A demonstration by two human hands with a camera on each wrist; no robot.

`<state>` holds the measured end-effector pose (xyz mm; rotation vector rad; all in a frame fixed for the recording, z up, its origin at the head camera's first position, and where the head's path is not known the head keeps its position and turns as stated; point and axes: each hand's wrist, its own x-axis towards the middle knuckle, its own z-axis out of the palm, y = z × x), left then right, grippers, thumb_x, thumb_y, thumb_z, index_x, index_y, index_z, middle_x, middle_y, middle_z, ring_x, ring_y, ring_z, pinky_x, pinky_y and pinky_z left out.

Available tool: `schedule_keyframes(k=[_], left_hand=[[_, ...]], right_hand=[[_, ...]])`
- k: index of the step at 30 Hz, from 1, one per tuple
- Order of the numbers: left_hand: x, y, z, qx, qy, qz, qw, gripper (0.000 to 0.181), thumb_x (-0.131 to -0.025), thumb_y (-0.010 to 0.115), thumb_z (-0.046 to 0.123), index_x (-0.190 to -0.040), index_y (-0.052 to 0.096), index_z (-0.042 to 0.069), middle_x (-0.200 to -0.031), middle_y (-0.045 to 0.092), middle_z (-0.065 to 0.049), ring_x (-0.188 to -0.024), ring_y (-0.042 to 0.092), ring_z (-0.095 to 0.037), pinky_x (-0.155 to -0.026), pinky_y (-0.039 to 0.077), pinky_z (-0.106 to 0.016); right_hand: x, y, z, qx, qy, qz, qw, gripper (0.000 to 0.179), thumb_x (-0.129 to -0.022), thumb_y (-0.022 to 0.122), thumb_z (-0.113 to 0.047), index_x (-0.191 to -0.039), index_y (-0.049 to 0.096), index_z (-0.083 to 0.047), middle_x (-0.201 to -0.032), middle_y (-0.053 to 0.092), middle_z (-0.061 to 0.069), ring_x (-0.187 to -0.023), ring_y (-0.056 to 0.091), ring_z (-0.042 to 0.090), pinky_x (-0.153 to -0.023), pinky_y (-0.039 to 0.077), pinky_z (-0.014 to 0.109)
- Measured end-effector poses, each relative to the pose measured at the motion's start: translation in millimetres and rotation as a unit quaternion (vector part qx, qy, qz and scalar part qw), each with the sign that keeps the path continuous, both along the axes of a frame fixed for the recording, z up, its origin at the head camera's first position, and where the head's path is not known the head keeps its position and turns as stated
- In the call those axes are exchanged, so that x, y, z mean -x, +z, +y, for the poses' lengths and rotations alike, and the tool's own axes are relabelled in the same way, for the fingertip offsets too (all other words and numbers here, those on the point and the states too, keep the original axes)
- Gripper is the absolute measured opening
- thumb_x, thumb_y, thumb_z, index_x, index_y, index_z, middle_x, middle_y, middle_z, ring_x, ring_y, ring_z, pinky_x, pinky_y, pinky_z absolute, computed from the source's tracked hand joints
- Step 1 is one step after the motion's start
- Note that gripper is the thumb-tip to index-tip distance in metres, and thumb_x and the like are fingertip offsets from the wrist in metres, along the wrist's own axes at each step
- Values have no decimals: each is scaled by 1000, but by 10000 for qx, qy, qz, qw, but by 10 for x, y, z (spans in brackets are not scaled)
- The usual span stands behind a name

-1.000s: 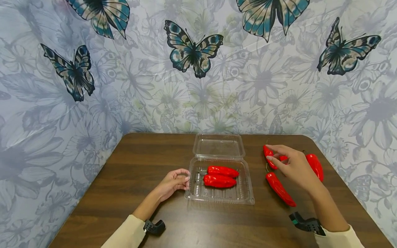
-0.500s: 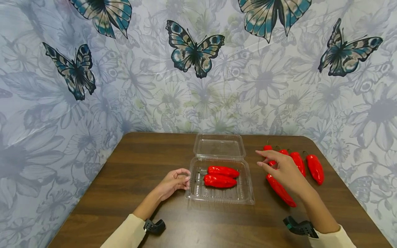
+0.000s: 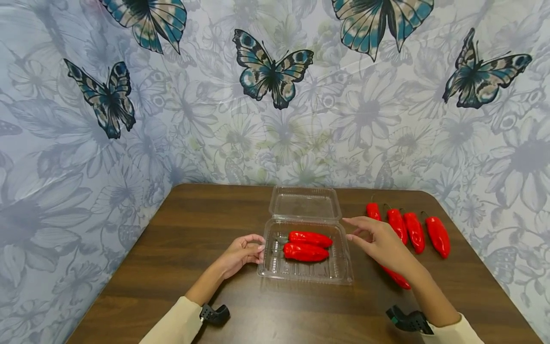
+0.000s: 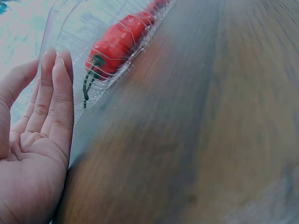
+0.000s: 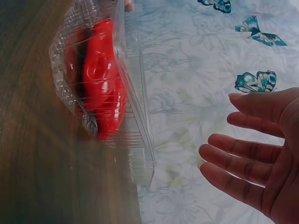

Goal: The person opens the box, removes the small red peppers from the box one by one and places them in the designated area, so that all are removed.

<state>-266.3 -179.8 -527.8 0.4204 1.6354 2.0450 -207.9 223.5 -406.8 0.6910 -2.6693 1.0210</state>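
Note:
A clear plastic clamshell container (image 3: 301, 278) stands on the table with its lid (image 3: 305, 203) folded back. Inside lie two red chili peppers, one (image 3: 310, 238) behind the other (image 3: 306, 252), crosswise. My left hand (image 3: 240, 256) rests at the container's left side, fingertips right at the rim, fingers fairly straight and thumb apart in the left wrist view. To the right of the container is my right hand (image 3: 382, 242), fingers extended and nothing held, as the right wrist view also shows. It partly covers a red pepper (image 3: 397, 278) on the table.
Several more red peppers lie on the right of the brown wooden table (image 3: 206, 210), among them one (image 3: 438, 236) near the right edge and another (image 3: 415, 232) beside it. A butterfly-patterned cloth (image 3: 275, 134) hangs behind the table.
My right hand has moved left from over the peppers to the container's right side, uncovering several peppers. The left hand and the container have stayed in place.

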Motion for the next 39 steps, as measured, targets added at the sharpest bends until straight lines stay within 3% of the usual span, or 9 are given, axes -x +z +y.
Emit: schedule_keyframes(k=[13,17,24,28,33,39], left_hand=[[52,16,25,2,-21,58,10000,15,-102,57,1,-116,58,5,-81,70,-4,-74,68,-13,-73,60,-28],[46,20,26,-10,-18,37,10000,15,-102,57,1,-116,58,6,-81,70,-4,-74,68,-13,-72,60,-28],[42,8,11,-19,-28,67,10000,14,-102,58,2,-115,58,5,-81,71,-4,-74,68,-13,-72,60,-27],[32,13,8,-25,-1,32,10000,14,-101,59,2,-115,58,5,-81,70,-4,-73,68,-13,-72,60,-27],[23,11,4,-84,13,21,10000,15,-101,59,0,-115,57,5,-79,70,-4,-73,68,-12,-71,60,-27],[21,0,-3,-93,18,6,10000,15,-100,59,0,-115,58,6,-79,71,-4,-72,68,-12,-72,60,-27]], right_hand=[[31,-29,-95,-123,288,77,9995,46,-89,80,-15,-132,66,-8,-125,69,10,-91,69,11,-67,58,27],[30,-53,-156,-258,374,155,9988,48,-88,80,-17,-133,66,-9,-127,69,7,-93,70,17,-69,59,31],[53,-63,-308,-415,601,61,9973,47,-89,80,-22,-133,67,-14,-128,69,3,-80,63,14,-67,56,31],[69,-122,-384,-336,829,-181,9958,46,-90,79,-24,-133,66,-13,-129,68,5,-85,64,10,-73,58,32],[87,-186,-465,-353,1044,-131,9938,46,-90,79,-22,-132,66,-9,-127,68,8,-73,53,10,-66,51,27],[102,-211,-562,-463,1120,-214,9924,49,-90,79,-23,-133,65,-6,-128,68,7,-106,66,21,-85,58,41]])
